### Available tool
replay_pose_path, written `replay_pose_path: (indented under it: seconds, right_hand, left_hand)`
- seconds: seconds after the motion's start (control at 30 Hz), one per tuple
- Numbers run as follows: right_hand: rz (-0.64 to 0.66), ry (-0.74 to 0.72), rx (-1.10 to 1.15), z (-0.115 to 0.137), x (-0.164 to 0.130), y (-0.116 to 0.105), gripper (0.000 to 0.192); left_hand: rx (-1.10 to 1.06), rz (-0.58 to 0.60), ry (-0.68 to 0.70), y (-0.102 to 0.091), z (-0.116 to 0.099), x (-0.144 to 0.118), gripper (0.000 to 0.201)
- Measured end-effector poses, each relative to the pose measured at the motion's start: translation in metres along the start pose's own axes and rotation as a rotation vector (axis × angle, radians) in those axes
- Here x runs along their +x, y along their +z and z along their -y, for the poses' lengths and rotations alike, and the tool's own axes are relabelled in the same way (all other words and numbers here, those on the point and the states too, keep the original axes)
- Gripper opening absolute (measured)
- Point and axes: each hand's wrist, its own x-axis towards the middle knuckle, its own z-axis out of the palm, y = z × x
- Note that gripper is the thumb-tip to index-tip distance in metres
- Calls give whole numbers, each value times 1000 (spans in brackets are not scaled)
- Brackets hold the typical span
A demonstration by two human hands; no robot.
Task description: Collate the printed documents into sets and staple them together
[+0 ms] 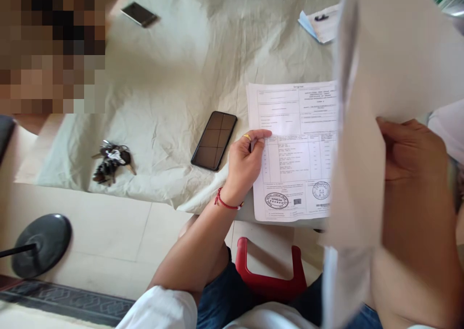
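Observation:
A printed form [293,164] with a ruled table, two oval or round ink stamps and the word "Original" at its top lies at the table's front edge. My left hand [246,157], wearing a gold ring and a red thread bracelet, pinches the form's left edge between thumb and fingers. Raised on the right, a blurred bundle of paper sheets [358,184] hides the form's right side. My right hand [413,150] is closed on these sheets at their right edge; some of its fingers are hidden. Just left of my left hand lies a black smartphone [214,140].
Pale cloth [170,92] covers the table. On it are a bunch of keys [113,161], another phone [139,14] and folded papers [321,24]. Below stand a red stool [270,278] and a round black base [43,247]. Another person [50,49] is at the left.

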Motion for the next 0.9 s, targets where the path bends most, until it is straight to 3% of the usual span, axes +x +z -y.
replay_pose_path:
  seconds: [0.1, 0.23, 0.43, 0.63, 0.77, 0.9]
  right_hand:
    - [-89, 44, 15, 8, -9, 16, 32]
    - [-111, -8, -40, 11, -14, 27, 30]
    - [-122, -44, -41, 6, -14, 26, 31]
    - [-123, -18, -39, 7, -16, 26, 34]
    - [-76, 13, -51, 7, -18, 25, 38]
    - [-40, 44, -55, 6, -18, 24, 36]
  left_hand:
    - [-65, 63, -85, 0, -5, -2, 11]
    - [-165, 138, -106, 1, -8, -4, 19]
    - [-204, 93, -90, 3, -10, -7, 48]
    - [-160, 71, -84, 4, -9, -3, 30]
    - [-47, -5, -76, 3, -6, 0, 14]
    - [-38, -61, -96, 2, -6, 2, 19]
